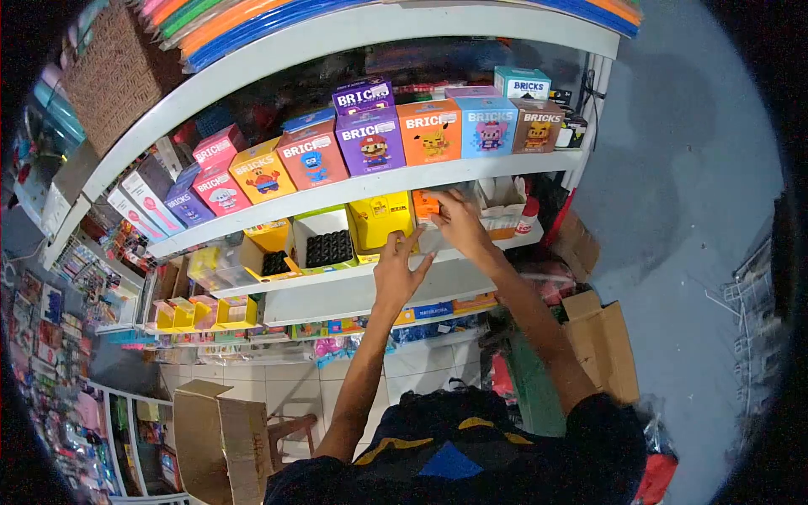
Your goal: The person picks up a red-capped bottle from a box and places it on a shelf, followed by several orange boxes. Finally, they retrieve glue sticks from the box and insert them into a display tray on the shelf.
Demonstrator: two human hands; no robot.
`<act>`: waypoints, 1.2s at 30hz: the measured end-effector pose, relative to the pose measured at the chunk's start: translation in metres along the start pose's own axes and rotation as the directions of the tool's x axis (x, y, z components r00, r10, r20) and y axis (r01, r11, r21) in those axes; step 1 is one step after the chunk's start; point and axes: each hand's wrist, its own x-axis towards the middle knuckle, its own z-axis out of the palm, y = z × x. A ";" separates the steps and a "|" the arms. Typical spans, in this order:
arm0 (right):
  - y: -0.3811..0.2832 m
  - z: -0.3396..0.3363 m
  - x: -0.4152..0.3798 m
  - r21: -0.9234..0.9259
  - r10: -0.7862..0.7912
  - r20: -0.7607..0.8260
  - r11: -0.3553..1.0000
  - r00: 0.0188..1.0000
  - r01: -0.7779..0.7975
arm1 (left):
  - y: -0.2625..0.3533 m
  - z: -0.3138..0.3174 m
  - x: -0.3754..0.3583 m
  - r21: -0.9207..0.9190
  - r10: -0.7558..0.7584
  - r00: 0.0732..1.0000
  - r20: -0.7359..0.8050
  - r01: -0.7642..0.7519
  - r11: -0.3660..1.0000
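Note:
On the second shelf, my right hand [461,225] reaches in with its fingers closed at the side of a small orange box [425,204]. Just left of that stands a yellow display box [383,217] with an open front. My left hand [399,271] is at its lower right corner, fingers apart and thumb stretched to the side, with nothing seen in it. Further left is a white and green tray [324,219] holding rows of black round-topped items. A similar yellow-orange box [273,234] with black items sits beside it.
Above, a shelf carries a row of BRICKS boxes [372,150]. Right of my hands stand an opened pale carton [502,200] and a white-and-red bottle [528,217]. Cardboard boxes [602,345] lie on the floor at right; another carton [244,429] and a stool [292,431] stand lower left.

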 end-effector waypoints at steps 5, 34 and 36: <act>0.005 0.005 0.003 0.051 0.186 0.101 0.980 0.977 -0.191 | -0.004 0.003 -0.001 -0.004 0.041 0.999 -0.032 -0.041 0.999; 0.028 0.013 0.002 0.069 0.103 0.068 0.992 0.992 -0.108 | -0.008 -0.004 -0.004 -0.328 0.014 0.997 0.069 0.010 0.945; 0.018 0.006 0.002 -0.004 0.052 0.044 0.999 0.998 -0.052 | -0.007 -0.005 -0.008 -0.337 -0.019 0.999 0.051 0.035 0.941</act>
